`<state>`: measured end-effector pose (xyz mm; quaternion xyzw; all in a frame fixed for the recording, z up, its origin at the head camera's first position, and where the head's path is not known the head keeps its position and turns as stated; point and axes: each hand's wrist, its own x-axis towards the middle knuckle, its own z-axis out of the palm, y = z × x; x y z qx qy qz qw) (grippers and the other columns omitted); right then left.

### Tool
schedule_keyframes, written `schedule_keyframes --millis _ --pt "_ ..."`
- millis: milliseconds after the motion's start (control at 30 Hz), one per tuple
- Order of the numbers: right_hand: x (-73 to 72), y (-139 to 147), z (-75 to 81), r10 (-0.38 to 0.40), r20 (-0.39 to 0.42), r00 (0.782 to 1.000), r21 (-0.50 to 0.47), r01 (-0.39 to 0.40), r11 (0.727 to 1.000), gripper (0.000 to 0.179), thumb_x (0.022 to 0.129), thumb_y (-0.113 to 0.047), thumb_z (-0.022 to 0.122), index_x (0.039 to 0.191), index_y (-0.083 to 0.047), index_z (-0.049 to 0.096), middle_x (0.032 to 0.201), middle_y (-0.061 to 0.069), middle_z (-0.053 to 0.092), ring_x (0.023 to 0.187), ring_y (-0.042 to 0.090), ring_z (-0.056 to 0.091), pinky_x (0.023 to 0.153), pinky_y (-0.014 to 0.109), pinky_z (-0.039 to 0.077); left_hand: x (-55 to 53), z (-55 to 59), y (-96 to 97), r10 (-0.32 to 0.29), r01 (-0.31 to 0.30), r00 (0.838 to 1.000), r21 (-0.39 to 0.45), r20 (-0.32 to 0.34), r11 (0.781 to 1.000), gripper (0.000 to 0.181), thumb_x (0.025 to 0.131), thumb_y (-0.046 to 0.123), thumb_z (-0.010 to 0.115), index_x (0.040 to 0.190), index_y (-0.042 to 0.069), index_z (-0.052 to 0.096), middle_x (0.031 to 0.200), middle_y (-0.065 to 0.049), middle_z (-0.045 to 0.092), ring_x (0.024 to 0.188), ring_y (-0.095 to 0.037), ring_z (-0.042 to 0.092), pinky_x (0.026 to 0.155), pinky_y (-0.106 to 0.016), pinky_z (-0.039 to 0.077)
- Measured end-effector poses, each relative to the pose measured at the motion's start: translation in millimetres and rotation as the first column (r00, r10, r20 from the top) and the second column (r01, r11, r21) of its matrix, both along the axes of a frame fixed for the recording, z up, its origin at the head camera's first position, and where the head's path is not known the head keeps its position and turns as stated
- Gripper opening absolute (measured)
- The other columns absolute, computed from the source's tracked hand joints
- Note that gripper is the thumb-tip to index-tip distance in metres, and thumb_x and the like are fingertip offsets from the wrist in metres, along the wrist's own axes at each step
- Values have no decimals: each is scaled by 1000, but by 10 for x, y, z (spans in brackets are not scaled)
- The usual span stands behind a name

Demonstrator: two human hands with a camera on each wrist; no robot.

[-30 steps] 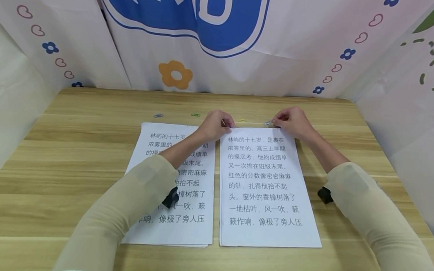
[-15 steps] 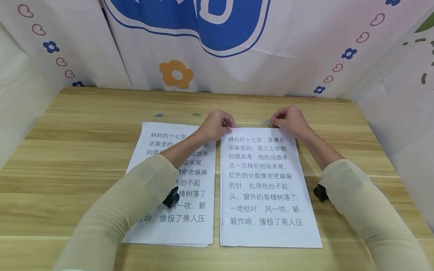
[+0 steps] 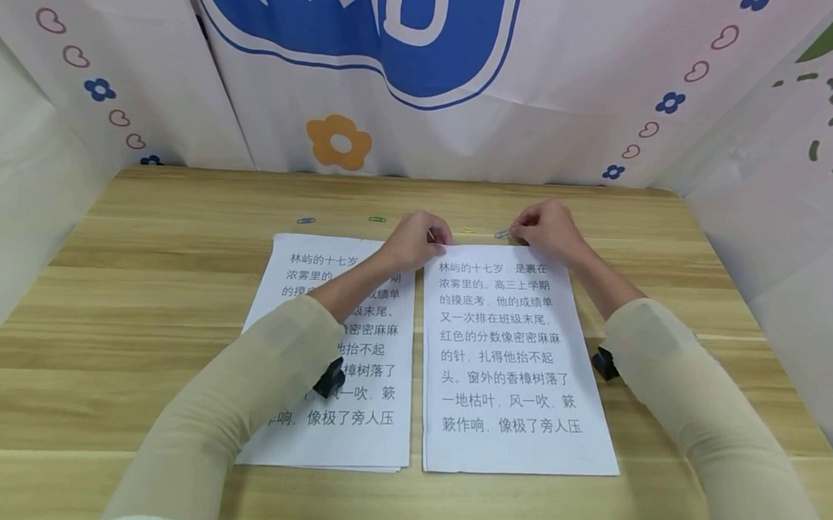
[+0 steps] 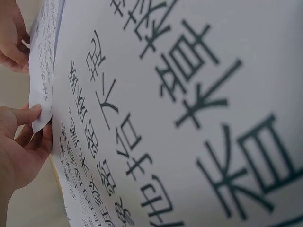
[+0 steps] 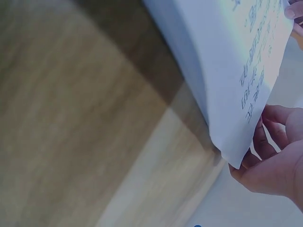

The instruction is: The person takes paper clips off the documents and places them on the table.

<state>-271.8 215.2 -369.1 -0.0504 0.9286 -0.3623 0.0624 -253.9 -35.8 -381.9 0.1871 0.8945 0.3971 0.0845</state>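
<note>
Two stacks of printed paper lie side by side. At the top left corner of the right stack (image 3: 498,453), my left hand (image 3: 416,240) pinches the sheets between thumb and fingers; the left wrist view shows the thumb on top of the corner (image 4: 43,116). My right hand (image 3: 551,229) pinches a pale blue paper clip (image 3: 502,234) just beyond the top edge of that stack, pointing left. In the right wrist view its fingers are at the paper's top edge, the clip hidden. My left forearm crosses over the left stack (image 3: 371,450).
Beyond the stacks lie a blue paper clip (image 3: 306,220), a green one (image 3: 377,219) and a yellow one (image 3: 468,230). A printed backdrop (image 3: 465,149) hangs behind the wooden table (image 3: 124,315). Small black wrist cameras (image 3: 605,364) sit under both forearms.
My right hand has slid left along the top edge of the right stack with the pale blue paper clip. My left hand stays on the corner.
</note>
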Motion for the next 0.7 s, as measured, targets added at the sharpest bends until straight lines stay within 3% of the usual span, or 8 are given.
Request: schedule_keyframes --millis 700 --pt "-27 -59 -59 -57 1 998 36 57 998 19 100 -8 65 111 5 75 110 22 72 99 30 63 87 38 51 25 17 19 14 -13 1000 -21 14 1000 13 93 -9 67 101 0 73 98 -11 68 94 -23 61 88 -29 53"
